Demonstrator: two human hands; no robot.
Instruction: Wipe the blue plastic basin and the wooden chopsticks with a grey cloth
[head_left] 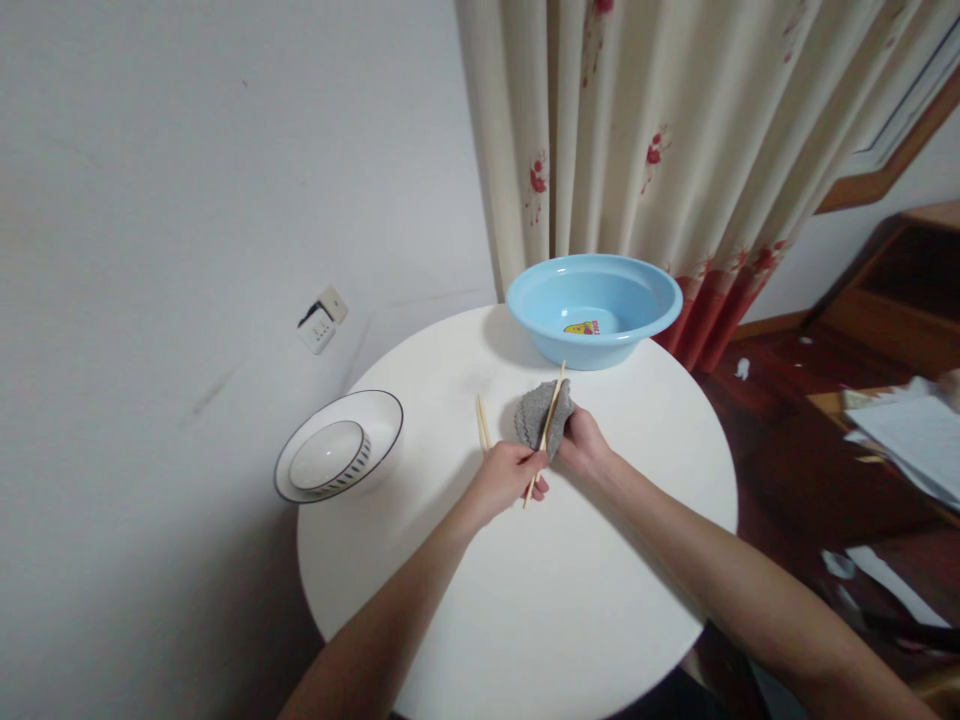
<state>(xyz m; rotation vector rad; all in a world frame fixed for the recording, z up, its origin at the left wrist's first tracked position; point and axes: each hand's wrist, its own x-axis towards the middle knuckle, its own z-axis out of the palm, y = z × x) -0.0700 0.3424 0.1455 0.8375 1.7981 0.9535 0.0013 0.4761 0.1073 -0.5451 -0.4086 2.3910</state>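
Over the middle of the round white table (570, 600), my left hand (501, 478) is closed around a light wooden chopstick (556, 392) that slants up and away. My right hand (586, 442) is closed on a grey cloth (534, 412), which lies against that chopstick; some of its fingers are hidden behind the cloth. Just beyond my left hand, more chopsticks (482, 420) stick out to the left. Whether they lie on the table or are also in that hand, I cannot tell.
A light blue basin (592, 350) stands at the table's far edge, before a flowered curtain (622, 130). At the left edge, a small bowl (330, 455) sits inside a larger dark-rimmed bowl (386, 415). Beside the table is a wall with a socket (318, 330). Papers (911, 430) lie at right.
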